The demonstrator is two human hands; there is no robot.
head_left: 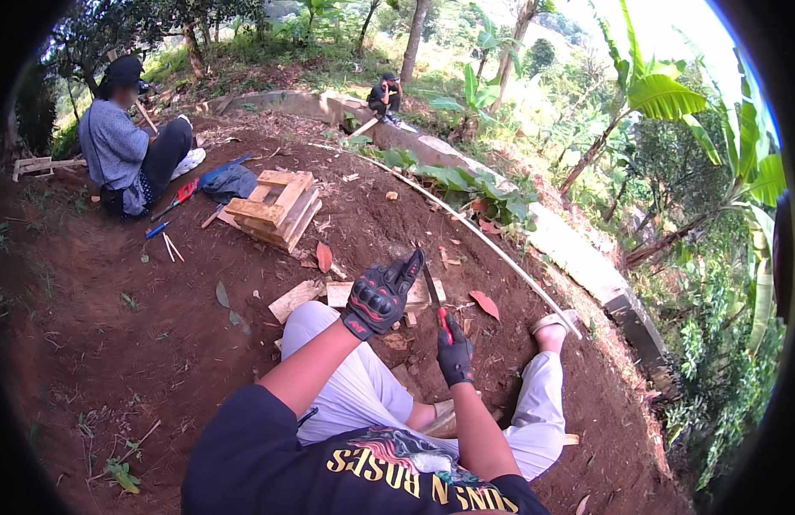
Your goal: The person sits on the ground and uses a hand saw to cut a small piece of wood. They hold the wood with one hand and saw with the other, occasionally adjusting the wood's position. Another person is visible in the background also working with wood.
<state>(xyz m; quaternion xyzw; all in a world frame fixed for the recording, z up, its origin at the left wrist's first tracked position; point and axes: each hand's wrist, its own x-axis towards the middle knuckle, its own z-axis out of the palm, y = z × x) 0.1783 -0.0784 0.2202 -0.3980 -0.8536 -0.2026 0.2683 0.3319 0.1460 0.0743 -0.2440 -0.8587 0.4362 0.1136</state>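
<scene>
My right hand (455, 354), in a black glove, is closed round the red handle of a narrow-bladed tool (433, 290). Its thin dark blade points up and away; whether it is a knife, a file or a saw I cannot tell. My left hand (380, 296), also gloved, reaches across with its fingers stretched out beside the blade's far end. Contact with the blade there is unclear. Below and behind the hands, a pale wooden board (339, 295) lies on the soil, partly covered by my left hand. Another wood piece (296, 300) rests by my knee.
A stack of wooden frames (277, 210) stands ahead to the left. Beyond it are a blue-and-red saw (210, 174) and a blue-handled tool (160, 228). One person (123, 142) sits at left, another (385, 97) on the far wall. A long pale pole (466, 221) curves along the right.
</scene>
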